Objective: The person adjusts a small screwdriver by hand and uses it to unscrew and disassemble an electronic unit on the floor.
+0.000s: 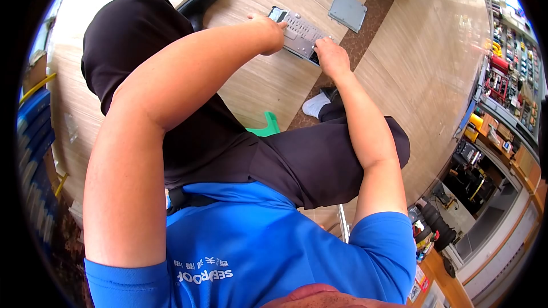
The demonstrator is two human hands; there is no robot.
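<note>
1 left hand [271, 33] and 1 right hand [332, 57] on 1 metal casing [301, 29], grip closure unclear

One left hand [268, 27], one right hand [332, 57], one metal unit [299, 33], one grey panel [347, 10], two trouser legs [325, 162]

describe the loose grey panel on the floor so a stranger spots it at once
Find the dark brown stripe crossing the pale floor. Toward the stripe's upper end in the picture, at its left edge, lies the flat grey panel. Its neighbour, the grey slotted unit, has the left hand and right hand on it; the panel lies untouched, with a plainer face.
</note>
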